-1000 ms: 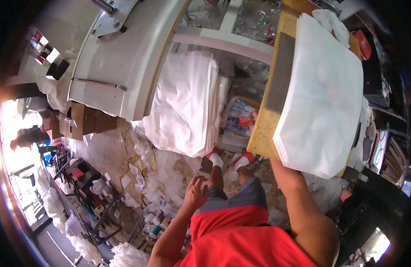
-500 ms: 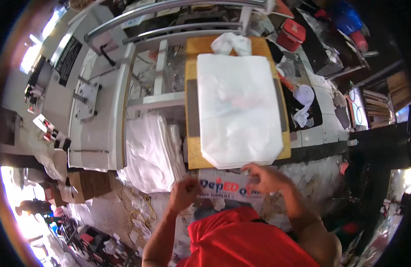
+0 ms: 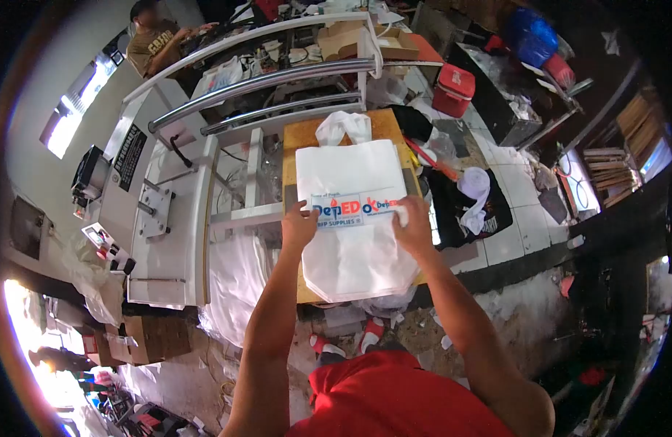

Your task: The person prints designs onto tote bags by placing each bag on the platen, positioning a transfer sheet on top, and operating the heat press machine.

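Note:
A white fabric tote bag (image 3: 359,266) lies flat on a yellow-brown board (image 3: 281,149), its handles (image 3: 343,128) spread toward the far end. Across the bag's middle is a clear printed transfer sheet (image 3: 338,222) with red and blue "DepED" lettering. At the sheet's left edge my left hand (image 3: 299,224) grips it between thumb and fingers. My right hand (image 3: 414,224) pinches the opposite edge, near the bag's right side. The sheet lies against or just above the fabric; which one I cannot tell.
To the left stands a white press machine (image 3: 161,255) with metal rails (image 3: 270,75). White bags (image 3: 237,280) are stacked below it. On the right lie a roll of white tape (image 3: 474,183) and black cloth (image 3: 452,211). A person (image 3: 155,42) sits at the far left.
Both hands have carried the printed sheet forward from near my body onto the middle of the bag. My view has tilted up, showing more of the room.

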A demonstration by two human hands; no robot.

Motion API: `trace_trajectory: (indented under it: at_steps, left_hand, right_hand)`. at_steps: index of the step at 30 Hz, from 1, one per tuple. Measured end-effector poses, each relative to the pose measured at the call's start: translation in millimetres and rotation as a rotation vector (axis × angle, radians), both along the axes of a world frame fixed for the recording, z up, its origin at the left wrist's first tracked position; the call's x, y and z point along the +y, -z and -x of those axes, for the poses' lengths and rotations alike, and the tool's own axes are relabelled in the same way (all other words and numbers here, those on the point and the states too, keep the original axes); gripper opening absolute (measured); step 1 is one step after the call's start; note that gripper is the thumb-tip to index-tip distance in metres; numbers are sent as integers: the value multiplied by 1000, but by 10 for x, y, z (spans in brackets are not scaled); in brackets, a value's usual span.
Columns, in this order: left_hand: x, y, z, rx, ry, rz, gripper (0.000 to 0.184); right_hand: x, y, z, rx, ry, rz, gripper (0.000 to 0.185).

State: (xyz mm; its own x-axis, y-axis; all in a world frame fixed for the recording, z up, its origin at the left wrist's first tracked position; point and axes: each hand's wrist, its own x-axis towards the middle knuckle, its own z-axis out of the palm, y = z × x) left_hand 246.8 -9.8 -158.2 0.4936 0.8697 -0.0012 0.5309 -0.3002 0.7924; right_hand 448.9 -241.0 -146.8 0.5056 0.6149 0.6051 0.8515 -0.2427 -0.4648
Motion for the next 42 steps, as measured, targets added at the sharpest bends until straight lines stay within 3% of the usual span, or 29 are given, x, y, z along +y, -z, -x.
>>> trace_trajectory:
  at_steps: [1, 2, 4, 8, 42]
  left_hand:
    - [-52, -42, -23, 43, -17, -49, 36]
    - [-122, -77, 2, 42, -14, -52, 36]
    - [-305, -168, 111, 169, 23, -534, 30]
    - [-563, -53, 187, 117, 118, -599, 26]
    - [-605, 149, 216, -90, 66, -643, 29]
  right_hand:
    - [8, 73, 14, 74, -58, 96, 32]
    - [9, 179, 24, -31, -50, 128, 32]
    - [-9, 263, 35, -59, -48, 146, 33]
    - [-25, 302, 28, -73, -70, 157, 35]
    - [-34, 342, 75, -32, -46, 104, 36]
